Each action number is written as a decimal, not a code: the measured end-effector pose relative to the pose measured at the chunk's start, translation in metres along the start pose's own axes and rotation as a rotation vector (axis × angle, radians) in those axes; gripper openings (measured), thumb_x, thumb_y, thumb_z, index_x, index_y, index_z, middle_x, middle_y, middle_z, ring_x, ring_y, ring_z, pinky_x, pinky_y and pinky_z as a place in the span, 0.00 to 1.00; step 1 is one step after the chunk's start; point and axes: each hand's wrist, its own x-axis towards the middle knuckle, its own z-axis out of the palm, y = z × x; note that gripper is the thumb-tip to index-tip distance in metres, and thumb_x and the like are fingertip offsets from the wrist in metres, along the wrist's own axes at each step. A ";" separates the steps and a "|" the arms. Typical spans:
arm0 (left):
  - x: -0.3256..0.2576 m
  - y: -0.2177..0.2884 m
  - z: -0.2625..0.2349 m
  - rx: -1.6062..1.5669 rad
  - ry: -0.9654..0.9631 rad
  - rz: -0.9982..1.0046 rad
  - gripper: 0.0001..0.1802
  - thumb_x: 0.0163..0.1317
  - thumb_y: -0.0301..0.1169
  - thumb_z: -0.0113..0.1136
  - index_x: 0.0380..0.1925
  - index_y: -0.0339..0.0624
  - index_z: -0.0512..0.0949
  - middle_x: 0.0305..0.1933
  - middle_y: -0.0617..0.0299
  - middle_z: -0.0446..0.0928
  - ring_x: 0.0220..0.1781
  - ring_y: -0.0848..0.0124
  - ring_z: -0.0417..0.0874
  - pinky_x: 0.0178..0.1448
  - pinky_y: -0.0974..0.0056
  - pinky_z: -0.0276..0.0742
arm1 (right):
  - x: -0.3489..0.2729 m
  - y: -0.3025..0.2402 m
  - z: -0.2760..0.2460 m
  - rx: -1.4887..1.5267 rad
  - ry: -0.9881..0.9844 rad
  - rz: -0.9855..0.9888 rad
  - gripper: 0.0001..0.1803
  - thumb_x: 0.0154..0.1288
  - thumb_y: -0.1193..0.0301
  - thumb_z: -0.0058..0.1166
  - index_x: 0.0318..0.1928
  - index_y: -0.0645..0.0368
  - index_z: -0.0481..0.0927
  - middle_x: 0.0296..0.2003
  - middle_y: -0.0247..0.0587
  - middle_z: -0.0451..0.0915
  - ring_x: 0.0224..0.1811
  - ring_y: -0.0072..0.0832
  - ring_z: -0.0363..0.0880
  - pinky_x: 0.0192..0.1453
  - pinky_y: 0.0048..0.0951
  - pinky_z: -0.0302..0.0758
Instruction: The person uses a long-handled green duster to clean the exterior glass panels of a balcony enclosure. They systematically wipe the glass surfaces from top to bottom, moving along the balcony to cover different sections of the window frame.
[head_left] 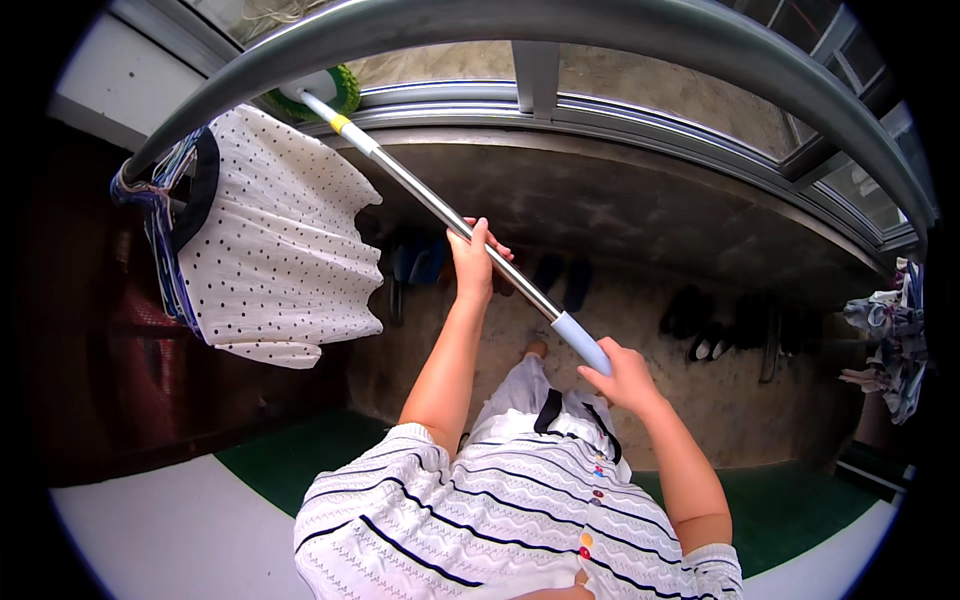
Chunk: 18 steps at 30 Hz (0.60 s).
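Observation:
A long-handled mop [430,196] slants across the view, from a light blue grip at the near right to a green fringed head [345,88] at the far left. The head lies by the window frame, partly hidden behind a thick grey rail. My left hand [477,260] is wrapped round the metal pole at about its middle. Closed on the blue grip, my right hand [622,376] holds the lower end. Just left of the pole hangs a white garment with black dots [285,240].
The curved grey rail [640,30] arches overhead, with several hangers [165,230] at its left end. Windows [660,95] run along the far wall above a dark ledge. Several shoes [710,335] stand on the floor below it. Small laundry [890,330] hangs at the right.

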 end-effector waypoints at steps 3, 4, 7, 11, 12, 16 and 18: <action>-0.004 0.025 0.006 0.019 0.001 0.019 0.14 0.67 0.32 0.52 0.43 0.46 0.57 0.24 0.61 0.67 0.17 0.71 0.74 0.22 0.64 0.78 | -0.010 -0.008 -0.004 -0.003 0.103 -0.125 0.19 0.55 0.61 0.62 0.43 0.58 0.76 0.30 0.50 0.81 0.34 0.46 0.81 0.36 0.38 0.76; -0.007 0.033 0.008 0.033 0.007 0.035 0.12 0.67 0.33 0.52 0.41 0.47 0.59 0.24 0.63 0.66 0.18 0.72 0.73 0.21 0.65 0.76 | -0.013 -0.011 0.001 -0.019 0.157 -0.173 0.18 0.54 0.63 0.62 0.43 0.58 0.77 0.31 0.49 0.81 0.34 0.44 0.82 0.36 0.36 0.76; -0.010 0.060 0.015 0.042 -0.018 0.107 0.09 0.68 0.33 0.50 0.38 0.48 0.61 0.23 0.65 0.66 0.17 0.73 0.72 0.20 0.66 0.74 | -0.013 -0.017 0.011 0.078 0.212 -0.217 0.19 0.53 0.64 0.62 0.44 0.58 0.77 0.32 0.48 0.82 0.34 0.44 0.82 0.36 0.35 0.77; -0.007 0.121 0.035 0.045 -0.104 0.298 0.08 0.68 0.31 0.50 0.38 0.47 0.60 0.25 0.65 0.67 0.15 0.75 0.71 0.16 0.69 0.72 | -0.002 -0.048 0.012 0.249 0.204 -0.282 0.17 0.55 0.66 0.61 0.45 0.59 0.77 0.31 0.48 0.81 0.32 0.43 0.82 0.36 0.36 0.76; -0.003 0.137 0.042 0.057 -0.111 0.354 0.08 0.67 0.30 0.50 0.39 0.46 0.61 0.28 0.64 0.68 0.14 0.75 0.70 0.15 0.70 0.71 | 0.005 -0.057 0.013 0.292 0.216 -0.306 0.17 0.55 0.66 0.61 0.44 0.59 0.77 0.30 0.47 0.81 0.31 0.41 0.82 0.35 0.34 0.75; 0.011 0.203 0.070 0.141 -0.154 0.541 0.10 0.65 0.29 0.53 0.40 0.42 0.62 0.33 0.62 0.70 0.14 0.75 0.71 0.15 0.70 0.72 | 0.037 -0.098 0.010 0.455 0.221 -0.380 0.17 0.56 0.66 0.63 0.43 0.60 0.77 0.28 0.44 0.80 0.28 0.33 0.80 0.34 0.29 0.74; 0.019 0.226 0.087 0.150 -0.200 0.630 0.11 0.64 0.29 0.54 0.40 0.41 0.63 0.33 0.62 0.70 0.14 0.75 0.71 0.15 0.70 0.71 | 0.052 -0.110 0.009 0.523 0.233 -0.411 0.16 0.56 0.66 0.63 0.43 0.60 0.78 0.27 0.42 0.79 0.27 0.29 0.79 0.34 0.27 0.73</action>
